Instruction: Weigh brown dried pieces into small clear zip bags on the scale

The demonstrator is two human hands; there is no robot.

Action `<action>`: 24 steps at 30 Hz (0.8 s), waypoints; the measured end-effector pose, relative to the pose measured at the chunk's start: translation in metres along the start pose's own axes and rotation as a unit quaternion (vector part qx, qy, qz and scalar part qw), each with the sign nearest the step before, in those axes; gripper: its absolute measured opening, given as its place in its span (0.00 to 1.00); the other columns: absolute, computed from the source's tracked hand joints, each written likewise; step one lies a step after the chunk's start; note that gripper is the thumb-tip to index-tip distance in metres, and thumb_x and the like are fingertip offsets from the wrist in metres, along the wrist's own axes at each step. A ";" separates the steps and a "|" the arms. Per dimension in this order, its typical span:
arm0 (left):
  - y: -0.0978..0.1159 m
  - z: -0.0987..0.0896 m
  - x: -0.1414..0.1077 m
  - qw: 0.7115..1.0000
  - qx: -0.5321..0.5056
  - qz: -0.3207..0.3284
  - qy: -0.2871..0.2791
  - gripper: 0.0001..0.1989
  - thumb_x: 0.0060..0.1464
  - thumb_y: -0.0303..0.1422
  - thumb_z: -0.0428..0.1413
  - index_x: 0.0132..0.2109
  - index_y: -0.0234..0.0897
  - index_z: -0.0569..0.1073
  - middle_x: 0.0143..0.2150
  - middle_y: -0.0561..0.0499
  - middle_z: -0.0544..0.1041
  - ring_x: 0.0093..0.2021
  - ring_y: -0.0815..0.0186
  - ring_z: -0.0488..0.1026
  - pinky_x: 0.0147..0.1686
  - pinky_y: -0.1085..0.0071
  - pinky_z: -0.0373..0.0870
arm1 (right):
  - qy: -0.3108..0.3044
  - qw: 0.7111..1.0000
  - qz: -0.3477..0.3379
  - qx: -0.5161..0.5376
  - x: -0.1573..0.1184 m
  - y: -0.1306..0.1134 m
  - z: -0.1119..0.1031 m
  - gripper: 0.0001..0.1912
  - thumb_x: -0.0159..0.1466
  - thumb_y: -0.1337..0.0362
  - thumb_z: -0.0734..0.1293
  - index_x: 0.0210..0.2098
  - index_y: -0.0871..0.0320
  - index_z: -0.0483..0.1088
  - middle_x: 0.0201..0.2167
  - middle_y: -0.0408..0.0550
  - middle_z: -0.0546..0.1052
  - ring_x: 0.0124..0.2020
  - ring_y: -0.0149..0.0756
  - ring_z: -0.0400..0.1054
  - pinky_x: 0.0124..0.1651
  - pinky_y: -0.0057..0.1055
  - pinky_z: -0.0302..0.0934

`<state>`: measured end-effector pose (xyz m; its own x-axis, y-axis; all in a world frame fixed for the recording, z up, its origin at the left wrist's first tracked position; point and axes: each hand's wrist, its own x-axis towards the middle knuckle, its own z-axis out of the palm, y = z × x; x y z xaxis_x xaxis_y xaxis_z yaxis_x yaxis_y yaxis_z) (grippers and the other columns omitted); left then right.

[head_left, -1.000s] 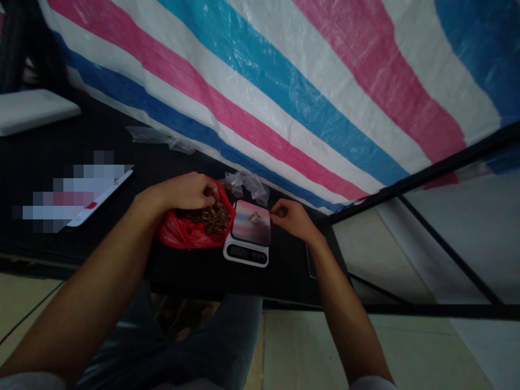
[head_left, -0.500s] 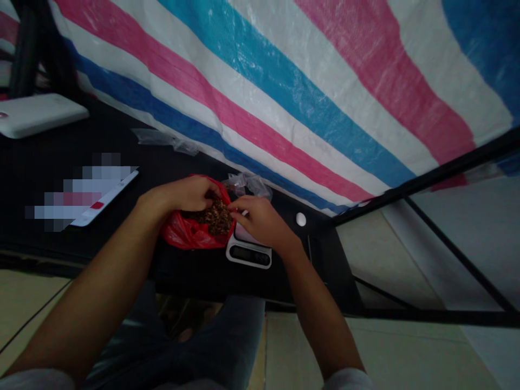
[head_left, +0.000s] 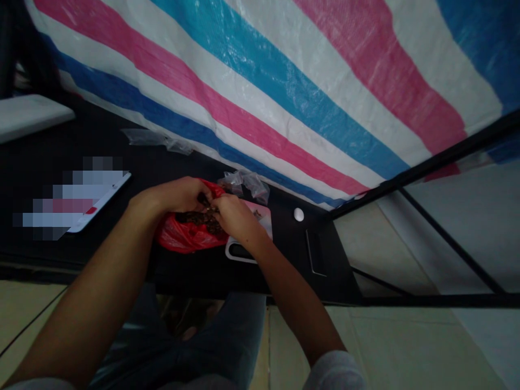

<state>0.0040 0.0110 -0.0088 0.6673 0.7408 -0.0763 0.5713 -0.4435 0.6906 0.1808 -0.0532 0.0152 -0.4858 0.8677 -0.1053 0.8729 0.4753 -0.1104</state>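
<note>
A red plastic bag (head_left: 179,236) lies spread on the black table, full of brown dried bits (head_left: 205,221). My left hand (head_left: 182,195) is over the bag's far left side, fingers curled down at the bits. My right hand (head_left: 235,218) reaches in from the right, its fingers pressed together close to the left fingertips. What either hand pinches is too small and dark to name. Under my right wrist, beside the bag, a white digital scale (head_left: 235,257) is partly covered. A few small brown bits (head_left: 257,213) lie on its pinkish top.
Crumpled clear plastic bags (head_left: 254,187) and a flat clear bag (head_left: 156,139) lie along the striped sheet (head_left: 260,103). A small white round object (head_left: 298,214) and a dark flat rectangle (head_left: 316,252) are at the right. A white-edged blurred item (head_left: 105,203) lies left.
My right hand has moved left from over the scale into the bag, by the left hand. The scale's top with small bits on it now shows. The view has shifted slightly.
</note>
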 end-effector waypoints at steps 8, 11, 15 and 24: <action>0.003 -0.006 0.000 0.999 0.033 -0.009 -0.009 0.12 0.52 0.32 0.59 0.41 0.40 0.85 0.35 0.51 0.85 0.33 0.62 0.79 0.37 0.72 0.69 | 0.052 0.988 0.028 0.142 -0.008 0.015 -0.004 0.12 0.61 0.78 0.68 0.40 0.60 0.81 0.39 0.51 0.84 0.41 0.40 0.78 0.45 0.31 0.65; 0.003 -0.007 0.001 0.999 0.033 0.013 -0.018 0.12 0.55 0.36 0.59 0.43 0.39 0.85 0.37 0.51 0.86 0.36 0.61 0.80 0.39 0.71 0.71 | 0.090 0.972 0.031 0.214 -0.017 0.027 -0.015 0.11 0.60 0.77 0.69 0.36 0.59 0.81 0.34 0.47 0.83 0.36 0.37 0.77 0.43 0.31 0.67; 0.000 -0.006 0.002 0.999 0.017 0.027 -0.014 0.13 0.56 0.38 0.60 0.44 0.40 0.86 0.43 0.49 0.87 0.41 0.60 0.82 0.47 0.68 0.74 | 0.151 0.951 0.048 0.267 -0.035 0.052 -0.032 0.08 0.60 0.74 0.71 0.36 0.59 0.82 0.33 0.47 0.83 0.35 0.38 0.77 0.42 0.34 0.68; -0.003 -0.005 0.005 1.000 -0.009 0.011 -0.014 0.14 0.55 0.43 0.63 0.43 0.41 0.86 0.44 0.48 0.87 0.42 0.57 0.83 0.50 0.64 0.77 | 0.198 0.931 0.104 0.289 -0.070 0.097 -0.029 0.09 0.57 0.74 0.72 0.37 0.61 0.83 0.34 0.48 0.84 0.37 0.40 0.78 0.43 0.34 0.68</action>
<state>0.0035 0.0185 -0.0074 0.6931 0.7163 -0.0808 0.5480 -0.4508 0.7046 0.3007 -0.0632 0.0403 -0.1534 0.9723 0.1765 0.7202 0.2323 -0.6537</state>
